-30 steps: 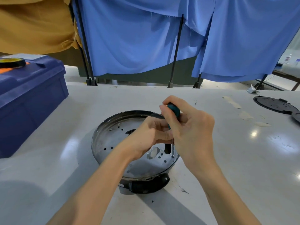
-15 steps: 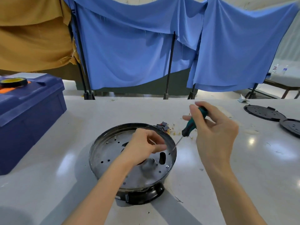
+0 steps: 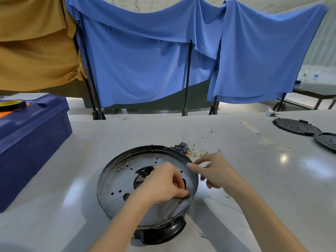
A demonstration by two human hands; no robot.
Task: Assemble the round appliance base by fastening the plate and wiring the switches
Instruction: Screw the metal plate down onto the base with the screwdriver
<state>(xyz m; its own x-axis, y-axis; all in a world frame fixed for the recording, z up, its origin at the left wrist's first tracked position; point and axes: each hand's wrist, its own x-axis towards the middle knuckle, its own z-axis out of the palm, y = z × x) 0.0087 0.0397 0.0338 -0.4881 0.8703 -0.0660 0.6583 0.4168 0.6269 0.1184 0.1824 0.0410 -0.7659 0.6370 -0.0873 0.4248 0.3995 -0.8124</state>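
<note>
Silvery metal forms the round appliance base [image 3: 102,181], which sits on its black foot near the middle of a white bench [image 3: 254,179], with the perforated plate [image 3: 123,182] lying inside it. Left hand [image 3: 163,182] rests on the plate beside a dark slot, fingers curled down and thumb pressed flat, though I cannot tell whether it pinches anything; right hand [image 3: 216,171], blurred, hovers just outside the rim with fingers loosely spread, holding nothing. Small black switches [image 3: 181,148] and gold wire terminals [image 3: 200,153] lie just behind the base, a blue toolbox [image 3: 32,139] stands far left, and black perforated discs [image 3: 294,127] lie far right.
</note>
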